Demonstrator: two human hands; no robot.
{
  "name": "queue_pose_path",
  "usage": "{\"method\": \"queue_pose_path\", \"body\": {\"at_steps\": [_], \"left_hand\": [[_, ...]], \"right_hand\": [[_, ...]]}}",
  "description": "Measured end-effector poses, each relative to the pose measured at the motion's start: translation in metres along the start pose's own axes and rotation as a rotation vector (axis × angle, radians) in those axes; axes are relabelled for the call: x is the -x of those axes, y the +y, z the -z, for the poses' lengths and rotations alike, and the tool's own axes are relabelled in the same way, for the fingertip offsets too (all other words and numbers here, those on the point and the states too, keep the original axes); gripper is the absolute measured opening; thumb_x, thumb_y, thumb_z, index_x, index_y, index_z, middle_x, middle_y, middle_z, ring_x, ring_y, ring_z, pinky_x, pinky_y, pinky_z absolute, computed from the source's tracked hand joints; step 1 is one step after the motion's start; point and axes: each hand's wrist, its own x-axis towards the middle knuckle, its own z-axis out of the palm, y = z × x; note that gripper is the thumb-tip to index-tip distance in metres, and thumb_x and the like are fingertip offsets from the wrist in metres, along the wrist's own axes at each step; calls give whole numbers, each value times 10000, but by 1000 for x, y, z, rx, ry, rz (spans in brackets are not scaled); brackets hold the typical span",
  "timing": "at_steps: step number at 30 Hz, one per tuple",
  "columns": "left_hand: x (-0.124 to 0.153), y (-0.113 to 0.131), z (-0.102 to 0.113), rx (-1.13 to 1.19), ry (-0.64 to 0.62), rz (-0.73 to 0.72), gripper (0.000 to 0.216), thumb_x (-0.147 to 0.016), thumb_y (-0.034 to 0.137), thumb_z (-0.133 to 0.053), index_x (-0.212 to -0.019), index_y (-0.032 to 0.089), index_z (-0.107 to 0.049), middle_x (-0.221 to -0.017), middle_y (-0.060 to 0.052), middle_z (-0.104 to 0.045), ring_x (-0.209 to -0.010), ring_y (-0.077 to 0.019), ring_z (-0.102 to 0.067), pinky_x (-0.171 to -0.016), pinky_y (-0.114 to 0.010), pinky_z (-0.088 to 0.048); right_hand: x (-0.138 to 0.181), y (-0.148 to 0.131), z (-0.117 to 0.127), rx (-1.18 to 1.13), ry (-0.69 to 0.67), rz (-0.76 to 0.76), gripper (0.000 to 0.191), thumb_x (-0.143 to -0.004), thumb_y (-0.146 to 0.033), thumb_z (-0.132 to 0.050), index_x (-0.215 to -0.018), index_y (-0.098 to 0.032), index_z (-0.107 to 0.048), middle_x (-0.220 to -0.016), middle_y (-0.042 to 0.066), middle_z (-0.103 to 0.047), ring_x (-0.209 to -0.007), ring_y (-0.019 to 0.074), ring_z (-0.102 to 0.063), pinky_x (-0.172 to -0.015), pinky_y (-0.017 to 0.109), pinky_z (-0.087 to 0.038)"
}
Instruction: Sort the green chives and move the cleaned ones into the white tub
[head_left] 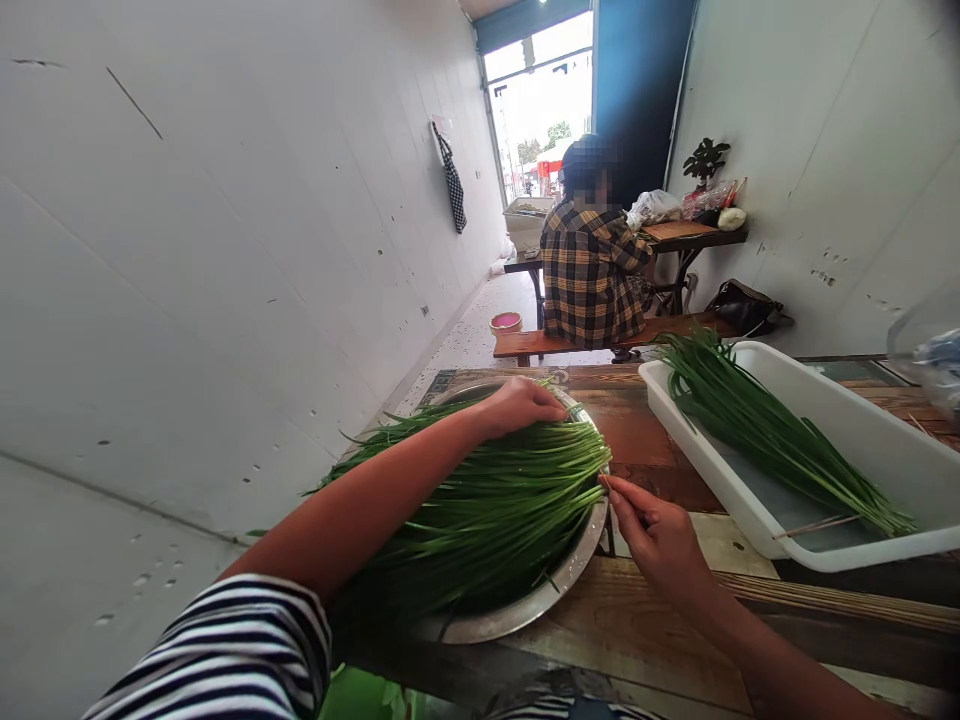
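Observation:
A thick pile of long green chives (487, 510) lies across a round metal basin (540, 600) on a wooden table (652, 620). My left hand (521, 403) rests on top of the pile near the cut ends, fingers curled down onto the stalks. My right hand (656, 535) is at the basin's right rim, its fingers pinched together at the tips of the chive ends; what it pinches is too small to name.
A white plastic tray (840, 420) on the right holds more chives (757, 420) and thin wooden skewers (814, 525). Beyond the table a person in a plaid shirt (589, 275) sits on a bench (600, 340) at another table. White walls run along both sides.

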Motion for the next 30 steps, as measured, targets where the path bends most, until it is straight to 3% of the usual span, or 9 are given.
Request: {"method": "queue_pose_path", "body": {"at_steps": [8, 16, 23, 30], "left_hand": [[1, 0, -3, -130, 44, -84, 265, -718, 344, -640, -890, 162, -728, -846, -8, -716, -796, -141, -621, -735, -226, -467], [16, 11, -11, -452, 1, -314, 248, -815, 227, -493, -897, 194, -725, -924, -13, -713, -863, -148, -623, -822, -235, -450], [-3, -3, 20, -504, 142, -112, 254, -761, 307, -550, -900, 193, -730, -854, 3, -714, -770, -131, -611, -731, -205, -438], [-24, -17, 13, -780, -11, -94, 227, -711, 331, -604, -853, 217, -739, -810, -29, -708, -730, -153, -601, -651, -218, -409]], "right_hand": [[0, -2, -1, 2, 26, 7, 333, -871, -300, -450, -1044, -131, -679, -846, 69, -732, -630, 165, -667, -574, 228, -519], [1, -2, -6, 25, 65, 14, 328, -878, -281, -437, -1049, -136, -676, -884, 78, -730, -691, 190, -689, -621, 259, -536], [2, 5, -6, 40, 60, 26, 311, -879, -285, -457, -1057, -143, -668, -955, 68, -722, -770, 188, -693, -669, 253, -538], [2, 4, -5, 70, 54, 44, 313, -877, -275, -449, -1049, -138, -672, -925, 67, -728, -752, 186, -697, -644, 250, -540]]}}
